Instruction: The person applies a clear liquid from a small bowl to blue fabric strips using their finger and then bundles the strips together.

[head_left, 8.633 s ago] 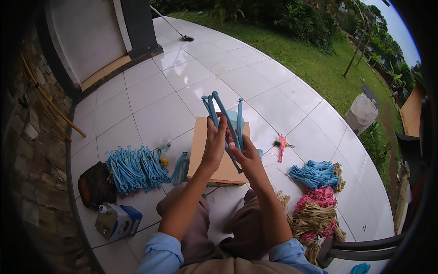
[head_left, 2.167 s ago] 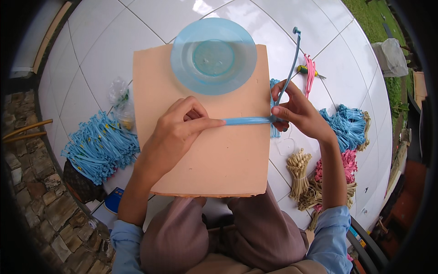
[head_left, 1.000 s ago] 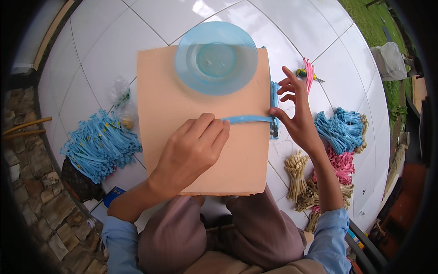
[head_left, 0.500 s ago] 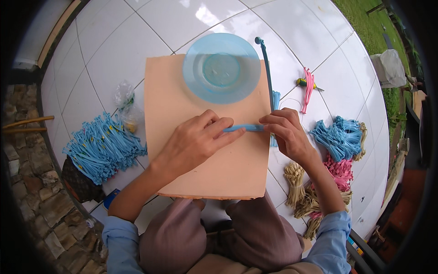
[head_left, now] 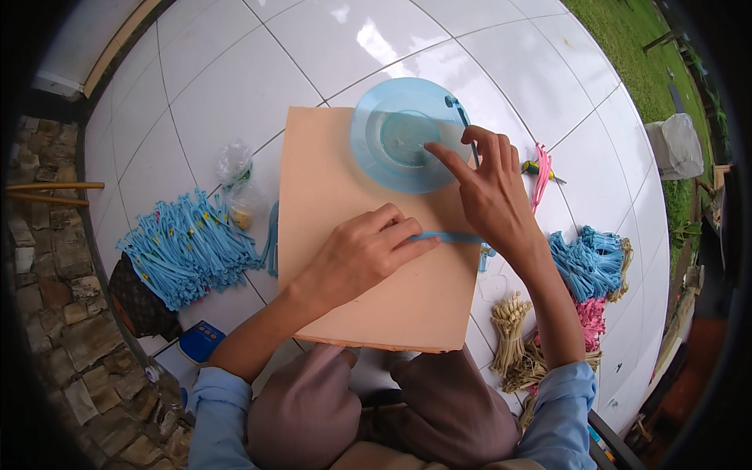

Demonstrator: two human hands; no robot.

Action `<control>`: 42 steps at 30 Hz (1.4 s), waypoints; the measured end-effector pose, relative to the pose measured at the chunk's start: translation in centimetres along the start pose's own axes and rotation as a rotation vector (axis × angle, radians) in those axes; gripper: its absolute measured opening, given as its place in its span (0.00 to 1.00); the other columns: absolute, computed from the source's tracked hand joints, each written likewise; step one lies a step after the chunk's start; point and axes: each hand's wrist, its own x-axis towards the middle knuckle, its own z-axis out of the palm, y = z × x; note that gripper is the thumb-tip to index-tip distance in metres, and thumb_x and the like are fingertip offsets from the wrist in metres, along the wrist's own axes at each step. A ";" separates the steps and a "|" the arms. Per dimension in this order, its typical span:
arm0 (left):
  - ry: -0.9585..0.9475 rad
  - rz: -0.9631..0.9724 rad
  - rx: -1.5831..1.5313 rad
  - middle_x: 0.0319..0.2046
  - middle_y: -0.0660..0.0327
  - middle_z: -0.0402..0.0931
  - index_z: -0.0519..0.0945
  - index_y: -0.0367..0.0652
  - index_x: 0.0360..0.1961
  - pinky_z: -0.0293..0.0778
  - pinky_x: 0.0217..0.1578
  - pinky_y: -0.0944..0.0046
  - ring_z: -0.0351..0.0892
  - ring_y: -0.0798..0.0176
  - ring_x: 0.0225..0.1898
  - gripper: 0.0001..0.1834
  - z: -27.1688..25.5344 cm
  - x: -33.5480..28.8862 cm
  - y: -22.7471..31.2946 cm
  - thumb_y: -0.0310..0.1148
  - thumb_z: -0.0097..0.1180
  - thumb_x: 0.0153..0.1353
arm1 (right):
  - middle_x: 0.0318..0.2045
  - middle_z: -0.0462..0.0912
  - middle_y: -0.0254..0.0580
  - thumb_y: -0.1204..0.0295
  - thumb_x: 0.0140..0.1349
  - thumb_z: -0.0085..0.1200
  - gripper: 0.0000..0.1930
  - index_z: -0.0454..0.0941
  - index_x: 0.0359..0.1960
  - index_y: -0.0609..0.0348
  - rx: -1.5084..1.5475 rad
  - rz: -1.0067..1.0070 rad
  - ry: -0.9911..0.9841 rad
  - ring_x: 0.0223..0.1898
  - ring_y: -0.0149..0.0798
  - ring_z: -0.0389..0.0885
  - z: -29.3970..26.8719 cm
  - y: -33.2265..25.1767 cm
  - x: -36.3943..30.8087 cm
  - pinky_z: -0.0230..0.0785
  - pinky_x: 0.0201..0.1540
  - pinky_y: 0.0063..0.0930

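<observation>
Near the middle of a peach-coloured board (head_left: pixel 376 313) on my lap, my left hand (head_left: pixel 364 254) pinches a flat light-blue strip (head_left: pixel 450 236). The strip's free end runs right, toward the board's edge. My right hand (head_left: pixel 497 192) is off the strip, its forefinger stretched over the inside of a clear blue plate (head_left: pixel 372 168) and the other fingers partly bent. Whether that fingertip touches anything in the plate I cannot tell. Beside those fingers a thin dark-blue strand (head_left: pixel 462 115) with a knobbed end crosses the plate's rim; its lower part is behind my hand.
White floor tiles surround the board. At left lie a large pile of light-blue strips (head_left: pixel 192 254), a clear plastic bag (head_left: pixel 241 200) and a blue box (head_left: pixel 200 340). At right are blue bundles (head_left: pixel 587 262), pink bundles (head_left: pixel 591 317), beige bundles (head_left: pixel 509 329) and a screwdriver (head_left: pixel 530 168) under pink strips (head_left: pixel 541 180).
My right hand has let go of the blue strip and moved up to the plate. My left hand keeps its hold. The board and plate appear shifted right and down in the view.
</observation>
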 end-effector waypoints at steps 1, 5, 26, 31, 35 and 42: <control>0.001 -0.001 0.001 0.34 0.64 0.75 0.81 0.47 0.43 0.76 0.36 0.65 0.74 0.61 0.37 0.23 0.0 0.0 0.0 0.30 0.56 0.41 | 0.46 0.66 0.47 0.84 0.44 0.48 0.28 0.72 0.51 0.47 -0.014 -0.007 0.001 0.46 0.45 0.67 0.0 0.0 0.1 0.60 0.48 0.39; -0.011 -0.009 0.001 0.34 0.64 0.75 0.81 0.47 0.44 0.76 0.36 0.65 0.73 0.62 0.37 0.22 0.1 -0.1 -0.1 0.29 0.55 0.41 | 0.45 0.66 0.46 0.84 0.43 0.48 0.28 0.73 0.50 0.45 -0.052 -0.017 -0.010 0.46 0.45 0.67 0.2 0.0 0.3 0.60 0.47 0.40; -0.043 -0.033 -0.009 0.34 0.67 0.71 0.80 0.47 0.42 0.75 0.37 0.69 0.71 0.65 0.38 0.19 -0.4 0.0 0.1 0.27 0.54 0.45 | 0.50 0.63 0.39 0.85 0.46 0.55 0.22 0.81 0.40 0.39 0.087 -0.079 0.121 0.53 0.46 0.58 -1.0 0.8 -6.4 0.59 0.54 0.36; -0.049 -0.031 -0.009 0.35 0.66 0.72 0.80 0.47 0.42 0.75 0.38 0.68 0.71 0.64 0.39 0.19 -0.3 0.2 0.1 0.27 0.54 0.45 | 0.50 0.64 0.37 0.83 0.47 0.57 0.21 0.82 0.37 0.33 0.050 -0.152 0.091 0.52 0.45 0.58 -1.0 0.8 -7.5 0.60 0.53 0.36; -0.039 -0.054 -0.048 0.35 0.64 0.76 0.81 0.47 0.43 0.76 0.37 0.64 0.73 0.60 0.38 0.23 -0.2 0.2 0.0 0.28 0.58 0.39 | 0.51 0.65 0.36 0.84 0.46 0.57 0.23 0.82 0.38 0.32 0.028 -0.163 0.081 0.52 0.44 0.59 -1.0 0.8 -7.3 0.60 0.52 0.36; -0.053 -0.073 -0.055 0.35 0.65 0.75 0.81 0.47 0.43 0.76 0.37 0.64 0.73 0.61 0.37 0.23 -0.3 0.2 0.0 0.27 0.57 0.39 | 0.53 0.64 0.37 0.85 0.44 0.56 0.25 0.82 0.38 0.33 -0.035 -0.212 0.058 0.51 0.44 0.61 -1.1 0.8 -7.0 0.63 0.51 0.37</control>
